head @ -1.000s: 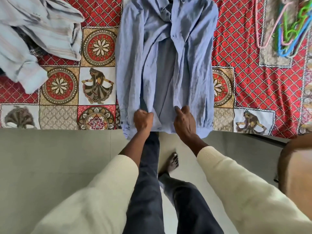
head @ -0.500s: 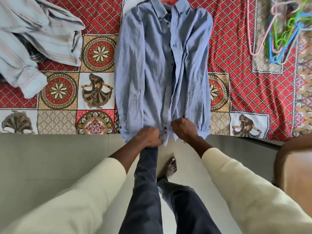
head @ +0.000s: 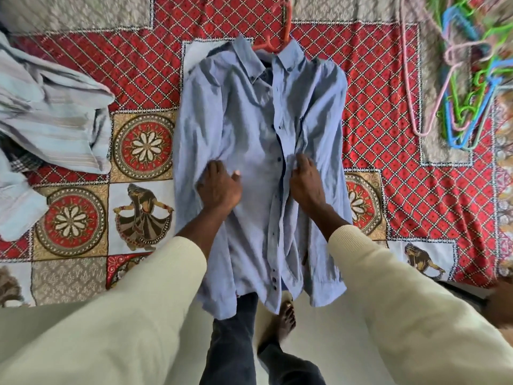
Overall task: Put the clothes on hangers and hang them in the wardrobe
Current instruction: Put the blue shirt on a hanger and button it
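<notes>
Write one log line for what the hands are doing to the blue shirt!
left hand: flat on blue shirt | right hand: pressing placket | red hanger: in collar | spare hangers: far right

A patterned red bedspread (head: 388, 87) carries a blue shirt (head: 249, 120), striped clothes (head: 55, 118) and coloured hangers (head: 466, 87).

A blue shirt (head: 249, 140) lies front-up at centre on a patterned bed (head: 388, 134), a red hanger (head: 273, 37) poking from its collar at 12 o'clock. The left hand (head: 219, 187) and right hand (head: 305, 182) press flat on its front. Striped clothes (head: 52, 115) lie at 9 o'clock, loose hangers (head: 466, 79) at 2 o'clock.
</notes>
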`<act>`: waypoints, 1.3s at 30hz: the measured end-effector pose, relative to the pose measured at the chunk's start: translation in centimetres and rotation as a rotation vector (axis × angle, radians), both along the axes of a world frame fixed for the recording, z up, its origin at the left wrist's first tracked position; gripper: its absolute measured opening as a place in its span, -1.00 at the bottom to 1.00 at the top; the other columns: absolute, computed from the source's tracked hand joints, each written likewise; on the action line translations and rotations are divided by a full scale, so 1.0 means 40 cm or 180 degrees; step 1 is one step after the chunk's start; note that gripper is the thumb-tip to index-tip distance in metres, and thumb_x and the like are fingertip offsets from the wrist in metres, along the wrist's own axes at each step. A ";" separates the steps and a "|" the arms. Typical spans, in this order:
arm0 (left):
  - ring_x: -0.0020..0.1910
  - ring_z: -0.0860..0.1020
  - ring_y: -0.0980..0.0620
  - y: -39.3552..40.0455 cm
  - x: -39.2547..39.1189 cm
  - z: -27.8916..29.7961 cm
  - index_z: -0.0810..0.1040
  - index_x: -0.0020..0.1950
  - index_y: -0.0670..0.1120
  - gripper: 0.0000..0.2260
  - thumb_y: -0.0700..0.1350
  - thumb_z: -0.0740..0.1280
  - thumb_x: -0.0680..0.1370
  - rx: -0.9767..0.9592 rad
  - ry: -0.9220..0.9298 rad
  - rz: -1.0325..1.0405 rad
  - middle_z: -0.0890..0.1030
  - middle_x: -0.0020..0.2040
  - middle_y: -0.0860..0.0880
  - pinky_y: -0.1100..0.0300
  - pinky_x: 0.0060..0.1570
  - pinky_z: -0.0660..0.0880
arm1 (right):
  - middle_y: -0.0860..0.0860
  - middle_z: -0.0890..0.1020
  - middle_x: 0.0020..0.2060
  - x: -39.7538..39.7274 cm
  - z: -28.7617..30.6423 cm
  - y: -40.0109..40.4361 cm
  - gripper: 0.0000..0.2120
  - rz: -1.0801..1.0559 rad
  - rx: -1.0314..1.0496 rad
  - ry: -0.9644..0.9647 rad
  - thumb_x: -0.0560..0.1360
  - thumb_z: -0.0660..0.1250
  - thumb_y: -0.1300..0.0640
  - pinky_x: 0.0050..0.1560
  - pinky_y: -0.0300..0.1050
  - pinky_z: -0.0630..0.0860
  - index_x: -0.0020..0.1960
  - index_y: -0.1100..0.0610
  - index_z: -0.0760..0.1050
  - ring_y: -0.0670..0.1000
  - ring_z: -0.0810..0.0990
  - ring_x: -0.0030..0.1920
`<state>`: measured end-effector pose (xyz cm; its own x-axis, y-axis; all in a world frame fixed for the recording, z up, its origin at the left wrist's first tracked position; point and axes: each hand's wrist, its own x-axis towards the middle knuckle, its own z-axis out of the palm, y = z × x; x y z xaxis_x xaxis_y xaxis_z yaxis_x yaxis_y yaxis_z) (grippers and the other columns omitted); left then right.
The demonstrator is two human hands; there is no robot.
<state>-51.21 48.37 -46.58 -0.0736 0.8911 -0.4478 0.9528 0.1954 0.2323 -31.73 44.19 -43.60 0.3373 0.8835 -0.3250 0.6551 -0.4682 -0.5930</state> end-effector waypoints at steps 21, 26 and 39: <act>0.15 0.47 -0.23 0.566 0.208 -0.005 0.64 0.09 -0.09 -0.73 -0.26 0.26 0.46 0.1748 -0.0957 -0.0531 0.58 0.15 -0.15 -0.06 0.06 0.43 | 0.21 0.56 -0.01 0.009 -0.056 0.513 -0.84 -0.0741 0.0319 -0.0342 0.52 0.23 0.22 -0.10 0.03 0.40 -0.02 0.28 0.54 0.27 0.52 0.00; 0.34 0.36 -0.23 0.702 0.206 -0.012 0.65 0.18 -0.03 -0.71 -0.16 0.29 0.51 0.1399 -0.0483 -0.2218 0.60 0.24 -0.05 -0.08 0.28 0.16 | 0.23 0.56 -0.02 -0.010 -0.108 0.608 -0.69 -0.0704 0.0611 -0.0291 0.53 0.31 0.01 0.00 0.08 0.44 -0.01 0.29 0.49 0.25 0.51 0.03; 0.34 0.36 -0.22 0.735 0.253 0.035 0.66 0.09 -0.08 -0.81 -0.06 0.36 0.53 0.0276 -0.0014 -0.1576 0.59 0.21 -0.21 -0.09 0.38 0.27 | 0.15 0.56 0.18 0.041 -0.109 0.668 -0.68 -0.0239 0.0197 -0.0448 0.55 0.12 0.21 -0.05 0.03 0.42 0.25 0.16 0.47 0.26 0.56 0.10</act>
<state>-41.11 77.78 -45.19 0.3691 0.8526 -0.3698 0.9253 -0.3000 0.2320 -30.10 70.91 -47.95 0.4415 0.8710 -0.2157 0.6983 -0.4845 -0.5270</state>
